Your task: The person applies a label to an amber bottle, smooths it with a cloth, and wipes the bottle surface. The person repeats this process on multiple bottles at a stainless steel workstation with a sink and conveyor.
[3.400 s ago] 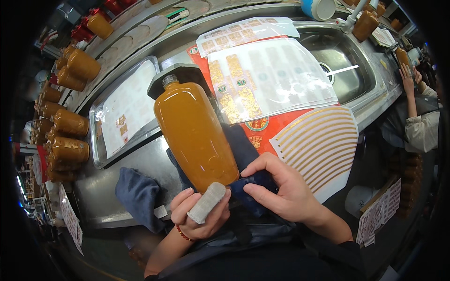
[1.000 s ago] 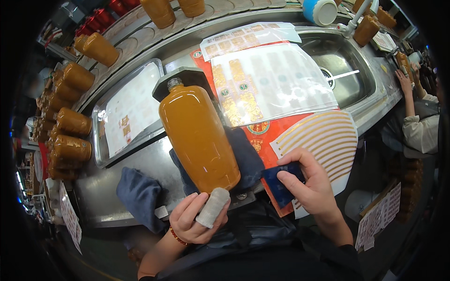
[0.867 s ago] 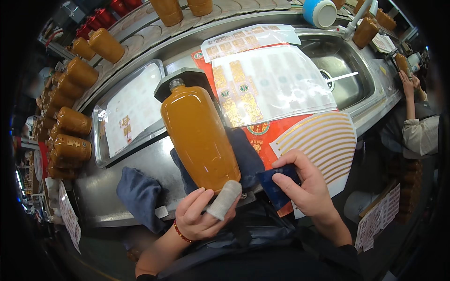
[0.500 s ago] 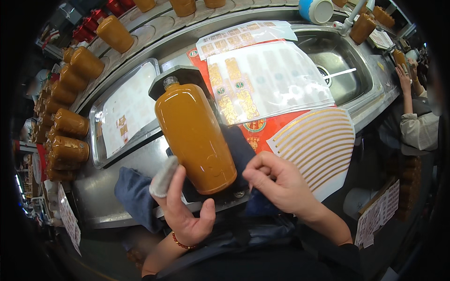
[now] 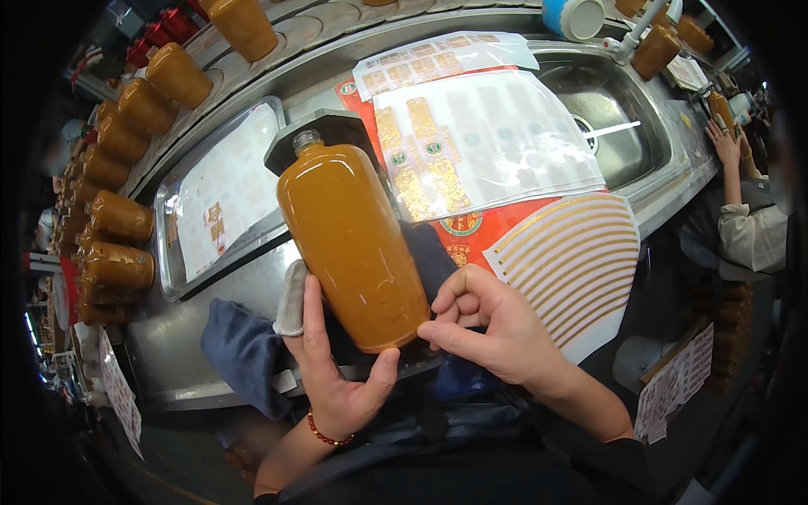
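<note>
A glossy amber-brown bottle (image 5: 345, 236) with a clear glass neck lies tilted in front of me, its neck pointing away to the left and its base close to me. Along its lower left side rests my left hand (image 5: 337, 370); the thumb presses the base and the fingers lie on the side, gripping it. A grey fabric cover (image 5: 292, 299) sheathes one of those fingers. At the base's right edge, my right hand (image 5: 488, 328) is closed in a pinch, its fingertips touching the bottle. Whatever lies between them is too small to make out. Dark blue cloth (image 5: 421, 252) shows beneath the bottle.
Right of the bottle lies a sheet of curved gold strips (image 5: 572, 269); beyond it are clear label sheets (image 5: 497, 143) and a steel sink (image 5: 623, 93). A metal tray (image 5: 172, 244) stands left. Similar bottles (image 5: 122, 215) line the left side. A co-worker's hand (image 5: 724, 143) shows far right.
My right hand has moved slightly left onto the bottle's base edge. My left thumb has come up against the base, and the covered finger has shifted up along its side. Bottles on the far track have shifted.
</note>
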